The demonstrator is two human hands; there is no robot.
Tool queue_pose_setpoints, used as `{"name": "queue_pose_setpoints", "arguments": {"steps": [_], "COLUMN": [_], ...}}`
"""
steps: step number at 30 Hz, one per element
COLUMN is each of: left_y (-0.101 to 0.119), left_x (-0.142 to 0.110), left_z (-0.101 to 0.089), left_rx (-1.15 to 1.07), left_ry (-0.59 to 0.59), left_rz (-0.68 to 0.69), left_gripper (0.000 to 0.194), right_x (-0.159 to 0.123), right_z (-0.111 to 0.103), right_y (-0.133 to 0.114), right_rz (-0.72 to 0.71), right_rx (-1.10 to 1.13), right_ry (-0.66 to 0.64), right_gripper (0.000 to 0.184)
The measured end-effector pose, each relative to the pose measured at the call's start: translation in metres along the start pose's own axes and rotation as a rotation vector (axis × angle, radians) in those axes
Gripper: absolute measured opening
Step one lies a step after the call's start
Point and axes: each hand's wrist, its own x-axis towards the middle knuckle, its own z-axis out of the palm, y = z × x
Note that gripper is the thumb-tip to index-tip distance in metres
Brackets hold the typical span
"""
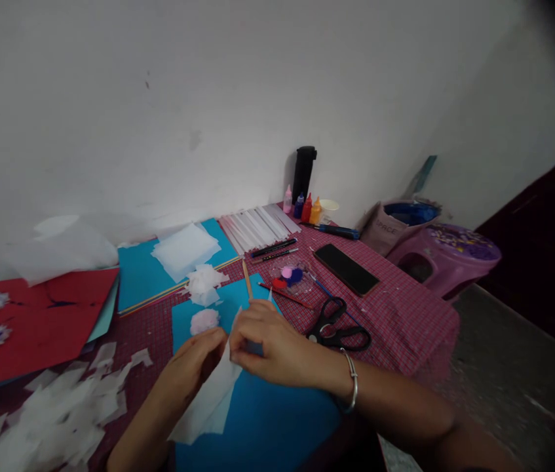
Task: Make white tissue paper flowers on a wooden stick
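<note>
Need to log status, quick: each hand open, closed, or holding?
Left hand: curled by the white paper; grip partly hidden, can't tell.
Right hand: closed, pinching the white paper.

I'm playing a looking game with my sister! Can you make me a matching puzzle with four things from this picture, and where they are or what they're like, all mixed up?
Things:
1. right hand
2. scissors
3. stool
4. bracelet

Clues:
A. beside the table
B. silver
C. holding white paper
D. has black handles

Right pairs: 1-C, 2-D, 3-A, 4-B
</note>
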Motion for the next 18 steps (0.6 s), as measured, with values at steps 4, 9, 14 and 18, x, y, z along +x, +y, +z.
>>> {"name": "queue_pose_setpoints", "arguments": {"steps": [4, 9, 14, 18], "left_y": [0.001, 0.003, 0.002, 0.000], "left_x": [-0.002, -0.006, -0.005, -0.002], "left_z": [0.003, -0.001, -0.010, -0.011], "left_rx": [-0.068, 0.187, 0.327, 0.237], "left_ry": [-0.091, -0.069, -0.055, -0.063], "left_rz": [-0.049, 0.226, 0.333, 0.362], "left_gripper": [0.011, 0.035, 0.011, 0.010], "right_x": [0.001, 0.001, 0.000, 0.001], "right_z": [-0.003, -0.009, -0.010, -0.012], "right_y": [0.000, -0.001, 0.000, -0.001], "right_rz": [-0.021, -0.058, -0.065, -0.057], "right_rx": [0.007, 0.007, -0.016, -0.013], "right_ry": [0.031, 0.003, 0.014, 0.011], "right_gripper": [0.008, 0.006, 0.005, 0.006]}}
